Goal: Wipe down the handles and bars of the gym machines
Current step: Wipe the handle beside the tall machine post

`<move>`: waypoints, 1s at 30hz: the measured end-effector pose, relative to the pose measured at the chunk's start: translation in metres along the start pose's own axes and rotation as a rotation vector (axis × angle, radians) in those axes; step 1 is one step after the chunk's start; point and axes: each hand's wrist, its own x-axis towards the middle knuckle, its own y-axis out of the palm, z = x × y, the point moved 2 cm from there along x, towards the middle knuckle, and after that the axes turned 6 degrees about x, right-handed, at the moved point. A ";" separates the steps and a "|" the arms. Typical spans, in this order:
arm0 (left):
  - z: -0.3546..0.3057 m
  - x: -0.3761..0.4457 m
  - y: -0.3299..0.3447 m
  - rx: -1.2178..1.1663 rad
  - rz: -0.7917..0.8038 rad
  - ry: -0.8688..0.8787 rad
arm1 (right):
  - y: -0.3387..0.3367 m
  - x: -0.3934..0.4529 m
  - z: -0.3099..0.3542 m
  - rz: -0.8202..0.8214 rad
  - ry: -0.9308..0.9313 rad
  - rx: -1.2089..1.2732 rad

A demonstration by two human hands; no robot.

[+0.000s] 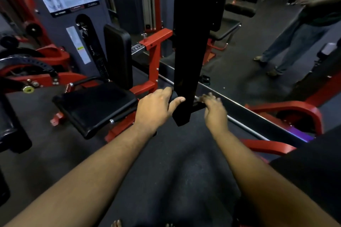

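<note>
Reaching with both arms toward the short black handle bar sticking out sideways behind the tall black hanging post, low down and in the middle of the view. Curling the left hand around the dark padded end on the left side of the post, thumb pressing the post's edge. Hovering the blurry right hand with fingers spread and loose just over the bar's right end, holding nothing. No cloth showing in either hand, so cannot tell what is doing the wiping. Probably feeling hard and stiff, this bar, fixed to the heavy machine and not going anywhere; maybe a bit slippery on the shiny metal part, so gripping the padded end looks best. Standing on dark rubbery gym floor. Sitting to the left, a red and grey leg machine with a flat black seat pad. Running along the floor behind, a long wall mirror. Standing at the upper right, another person in blue jeans.
</note>
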 end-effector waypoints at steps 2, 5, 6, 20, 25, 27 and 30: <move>0.001 -0.002 0.002 0.015 -0.013 0.005 | 0.017 -0.028 0.029 -0.024 0.028 0.177; 0.002 -0.005 0.003 0.014 -0.011 -0.002 | 0.025 -0.055 0.046 -0.082 0.047 0.289; 0.001 -0.005 0.003 0.008 -0.011 -0.002 | 0.023 -0.054 0.043 -0.086 0.014 0.252; 0.001 -0.004 -0.001 -0.010 -0.017 -0.006 | 0.035 -0.052 0.043 -0.287 0.139 0.343; -0.003 -0.006 -0.001 -0.012 -0.028 -0.005 | 0.025 -0.025 0.012 -0.365 0.266 0.342; -0.002 -0.006 -0.001 -0.010 -0.030 -0.012 | 0.033 -0.040 0.035 -0.347 0.232 0.390; -0.003 -0.005 -0.002 -0.012 -0.035 -0.007 | 0.040 -0.066 0.056 -0.322 0.198 0.504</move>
